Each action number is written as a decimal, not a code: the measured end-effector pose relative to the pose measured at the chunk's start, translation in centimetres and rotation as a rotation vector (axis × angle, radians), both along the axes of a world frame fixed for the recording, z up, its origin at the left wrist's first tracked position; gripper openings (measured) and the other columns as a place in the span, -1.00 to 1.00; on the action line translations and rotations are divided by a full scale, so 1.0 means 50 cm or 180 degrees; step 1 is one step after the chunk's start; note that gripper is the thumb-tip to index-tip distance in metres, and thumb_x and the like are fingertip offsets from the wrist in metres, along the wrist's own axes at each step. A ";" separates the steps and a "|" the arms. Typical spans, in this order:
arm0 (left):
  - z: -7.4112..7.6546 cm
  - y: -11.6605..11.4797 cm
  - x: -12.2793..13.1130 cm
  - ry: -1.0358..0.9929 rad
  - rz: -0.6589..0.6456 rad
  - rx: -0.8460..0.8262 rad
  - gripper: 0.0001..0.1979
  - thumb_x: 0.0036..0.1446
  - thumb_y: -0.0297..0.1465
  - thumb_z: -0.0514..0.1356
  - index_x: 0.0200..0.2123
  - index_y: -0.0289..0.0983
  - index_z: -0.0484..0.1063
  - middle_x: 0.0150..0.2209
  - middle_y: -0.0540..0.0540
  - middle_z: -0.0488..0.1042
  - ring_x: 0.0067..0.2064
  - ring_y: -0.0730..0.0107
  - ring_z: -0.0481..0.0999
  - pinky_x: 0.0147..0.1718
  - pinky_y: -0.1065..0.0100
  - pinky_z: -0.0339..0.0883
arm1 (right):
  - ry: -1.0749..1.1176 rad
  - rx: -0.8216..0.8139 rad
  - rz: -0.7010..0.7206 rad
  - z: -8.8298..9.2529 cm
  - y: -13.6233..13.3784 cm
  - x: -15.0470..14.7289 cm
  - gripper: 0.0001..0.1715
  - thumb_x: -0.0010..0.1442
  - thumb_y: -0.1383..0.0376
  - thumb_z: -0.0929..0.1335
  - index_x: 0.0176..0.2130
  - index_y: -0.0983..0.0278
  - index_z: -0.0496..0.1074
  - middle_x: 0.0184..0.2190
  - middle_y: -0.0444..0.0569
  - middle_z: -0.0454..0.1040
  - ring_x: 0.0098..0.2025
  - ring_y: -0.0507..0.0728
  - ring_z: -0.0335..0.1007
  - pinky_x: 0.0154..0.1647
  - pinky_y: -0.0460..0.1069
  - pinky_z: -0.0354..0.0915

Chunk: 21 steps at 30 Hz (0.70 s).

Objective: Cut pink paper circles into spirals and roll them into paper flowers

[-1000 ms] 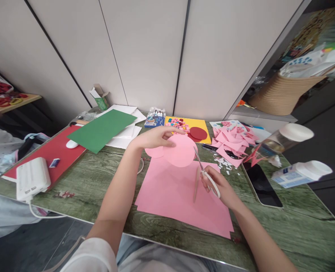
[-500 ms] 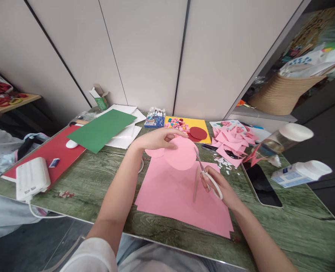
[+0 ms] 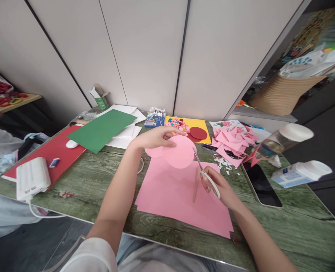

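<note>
Between thumb and fingers, my left hand (image 3: pixel 162 138) grips a pink paper circle (image 3: pixel 180 153) by its upper left edge, raised over the table. White-handled scissors (image 3: pixel 211 183) are in my right hand (image 3: pixel 217 185), their blades pointing up at the circle's right edge. Pink paper sheets (image 3: pixel 173 196) lie beneath both hands, with a thin brown stick (image 3: pixel 196 185) on them beside the scissors. Another pink round piece (image 3: pixel 154 152) shows partly behind the held circle, at its left.
Pink paper scraps (image 3: pixel 231 141) are heaped at the right, near a phone (image 3: pixel 262 184) and a white-capped bottle (image 3: pixel 300 173). Pompoms (image 3: pixel 179 125) and a red circle (image 3: pixel 198 133) rest on yellow paper. Green paper (image 3: pixel 102 130) and a power bank (image 3: pixel 33 177) lie left.
The pink circle has shifted slightly left and up with my left hand. The scissors have moved a little left, and their handles look closer together.
</note>
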<state>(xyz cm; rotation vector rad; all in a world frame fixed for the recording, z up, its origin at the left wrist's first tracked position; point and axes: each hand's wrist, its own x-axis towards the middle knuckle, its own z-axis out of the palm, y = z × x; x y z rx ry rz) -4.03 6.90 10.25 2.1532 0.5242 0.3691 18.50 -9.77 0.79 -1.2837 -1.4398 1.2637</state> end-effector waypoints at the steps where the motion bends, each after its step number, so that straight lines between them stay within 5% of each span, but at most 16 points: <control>1: -0.001 0.001 0.000 -0.0022 -0.0005 0.0010 -0.52 0.04 -0.44 0.12 0.08 -0.22 0.25 -0.33 -0.03 0.39 -0.44 0.58 0.21 -0.48 0.49 0.08 | -0.0004 0.0000 0.0000 -0.001 0.000 0.000 -0.76 0.20 0.14 0.23 -0.39 0.22 0.14 -0.57 -0.24 0.13 -0.56 -0.02 0.06 -0.49 -0.07 0.07; 6: -0.005 0.003 0.003 -0.0096 -0.0038 0.0013 -0.55 0.04 -0.43 0.13 0.05 -0.20 0.29 -0.12 -0.11 0.40 -0.27 0.50 0.34 -0.36 0.45 0.19 | -0.0029 0.0003 0.0002 0.000 -0.001 0.000 -0.73 0.20 0.10 0.23 -0.40 0.22 0.15 -0.56 -0.23 0.15 -0.55 -0.02 0.07 -0.48 -0.06 0.07; 14: -0.008 -0.004 0.016 -0.0014 -0.0057 -0.0025 -0.56 0.02 -0.44 0.15 0.03 -0.18 0.32 -0.14 -0.08 0.40 -0.30 0.53 0.31 -0.37 0.46 0.16 | 0.0005 0.0101 0.0027 -0.004 -0.001 0.005 -0.71 0.21 0.08 0.22 -0.38 0.23 0.15 -0.53 -0.21 0.16 -0.52 -0.02 0.09 -0.45 -0.05 0.08; 21: -0.009 -0.001 0.015 0.0009 0.0011 -0.0036 -0.52 0.02 -0.44 0.15 0.06 -0.16 0.29 -0.45 0.04 0.29 -0.48 0.59 0.14 -0.49 0.47 0.02 | -0.0155 0.0069 -0.0004 -0.004 -0.002 0.006 -0.71 0.22 0.08 0.21 -0.39 0.22 0.14 -0.55 -0.21 0.18 -0.53 -0.01 0.09 -0.45 -0.05 0.09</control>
